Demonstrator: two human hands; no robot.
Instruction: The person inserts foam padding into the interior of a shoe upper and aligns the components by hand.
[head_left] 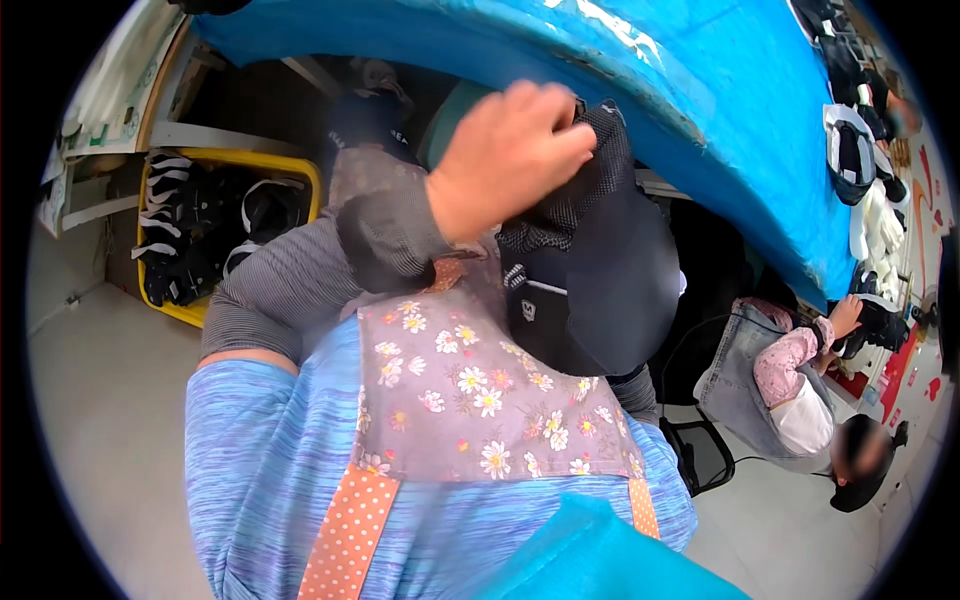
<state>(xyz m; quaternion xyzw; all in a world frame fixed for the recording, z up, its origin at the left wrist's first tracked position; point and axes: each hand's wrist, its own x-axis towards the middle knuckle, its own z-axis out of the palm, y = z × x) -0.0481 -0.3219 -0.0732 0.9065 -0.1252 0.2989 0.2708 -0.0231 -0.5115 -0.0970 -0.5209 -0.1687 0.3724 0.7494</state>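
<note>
My left hand (515, 155) is raised in front of me, fingers curled closed against the upper edge of a black cap (625, 285). It is slightly blurred, and whatever its fingertips pinch, if anything, is hidden. The cap has a mesh crown part, a smooth dark brim turned to the right, and a small pale emblem on a dark panel below. It hangs over my flowered apron. My right hand is hidden behind the cap; only a bit of its dark sleeve (637, 393) shows.
A blue-covered table (690, 90) runs across the front. At left stands a yellow crate (318, 185) of black-and-white caps. To the right a co-worker in a pink sleeve (785, 365) handles dark items, near a black chair (703, 455). More caps (850, 155) lie along the table's far right.
</note>
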